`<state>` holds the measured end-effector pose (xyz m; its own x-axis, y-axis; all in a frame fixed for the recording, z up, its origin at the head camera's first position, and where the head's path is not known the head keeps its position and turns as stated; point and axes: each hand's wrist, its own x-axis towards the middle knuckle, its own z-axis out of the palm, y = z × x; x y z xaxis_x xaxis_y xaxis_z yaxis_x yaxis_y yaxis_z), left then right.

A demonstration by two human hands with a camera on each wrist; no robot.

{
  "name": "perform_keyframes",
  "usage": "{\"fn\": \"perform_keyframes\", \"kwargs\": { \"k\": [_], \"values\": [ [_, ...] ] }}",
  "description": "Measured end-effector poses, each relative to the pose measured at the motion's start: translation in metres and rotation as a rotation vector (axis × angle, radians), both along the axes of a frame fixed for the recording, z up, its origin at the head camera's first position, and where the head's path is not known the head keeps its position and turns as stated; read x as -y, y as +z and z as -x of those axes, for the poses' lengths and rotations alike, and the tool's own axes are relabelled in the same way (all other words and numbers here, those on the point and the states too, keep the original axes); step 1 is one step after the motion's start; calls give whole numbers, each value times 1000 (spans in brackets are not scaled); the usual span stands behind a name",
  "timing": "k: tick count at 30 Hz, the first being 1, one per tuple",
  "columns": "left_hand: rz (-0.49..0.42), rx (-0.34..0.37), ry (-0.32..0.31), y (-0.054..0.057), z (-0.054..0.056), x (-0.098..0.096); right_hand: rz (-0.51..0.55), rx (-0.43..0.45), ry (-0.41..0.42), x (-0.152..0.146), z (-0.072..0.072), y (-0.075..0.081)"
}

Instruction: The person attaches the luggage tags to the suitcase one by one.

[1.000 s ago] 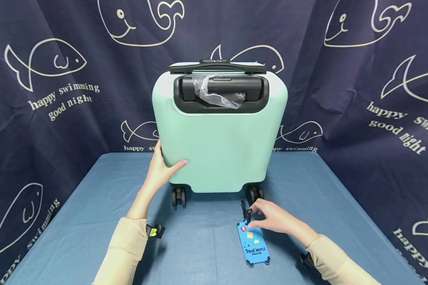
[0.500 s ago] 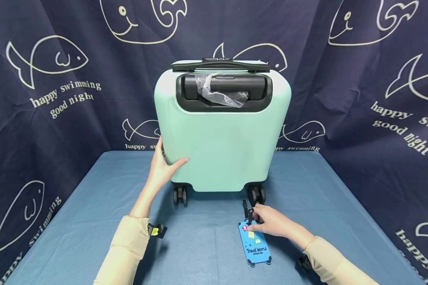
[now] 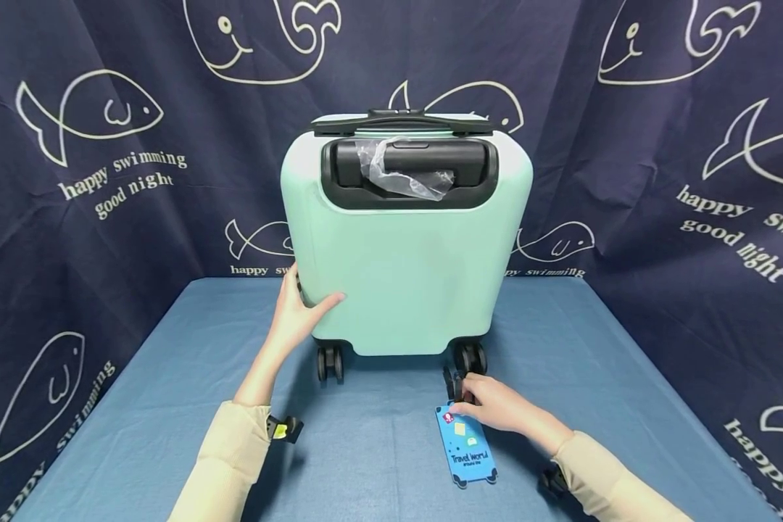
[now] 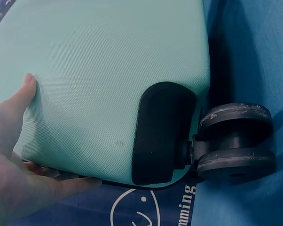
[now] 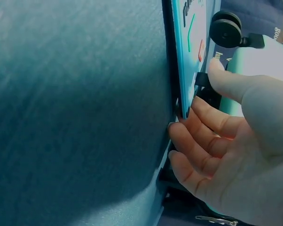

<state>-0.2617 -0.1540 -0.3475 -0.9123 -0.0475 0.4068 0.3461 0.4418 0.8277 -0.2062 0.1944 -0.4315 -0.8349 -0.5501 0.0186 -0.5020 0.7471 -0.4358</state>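
A mint-green suitcase (image 3: 404,275) stands upright on its wheels in the head view. My left hand (image 3: 293,312) grips its lower left side, the thumb on the near face and the fingers round the edge. In the left wrist view, that hand (image 4: 19,165) sits near a black wheel (image 4: 235,141). A blue luggage tag (image 3: 465,446) printed "Travel World" lies in front of the right wheel. My right hand (image 3: 496,402) holds its strap end, the thumb over the tag's top corner. The right wrist view shows fingers (image 5: 193,141) by the tag's end (image 5: 191,56); their exact contact is partly hidden.
Blue cloth (image 3: 365,449) covers the table. A dark blue curtain (image 3: 189,239) with fish drawings hangs behind and on both sides. Clear plastic film (image 3: 401,174) hangs over the suitcase's black pull handle (image 3: 424,154), below a black carry handle (image 3: 401,125).
My right hand has come in closer on the tag, and the thumb now lies over its top corner. The black strap looks lower. My left hand stays on the suitcase.
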Motion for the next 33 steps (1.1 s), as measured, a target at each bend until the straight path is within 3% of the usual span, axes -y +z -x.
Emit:
{"fn": "perform_keyframes", "kwargs": {
  "k": [13, 21, 33],
  "values": [
    [-8, 33, 9, -3, -1, 1, 114, 49, 14, -4, 1, -3],
    [-3, 32, 11, -3, 1, 1, 120, 51, -4, -3, 1, -3],
    [12, 40, 5, 0, -1, 1, 173, 130, 9, -2, 3, -2]
  ]
}}
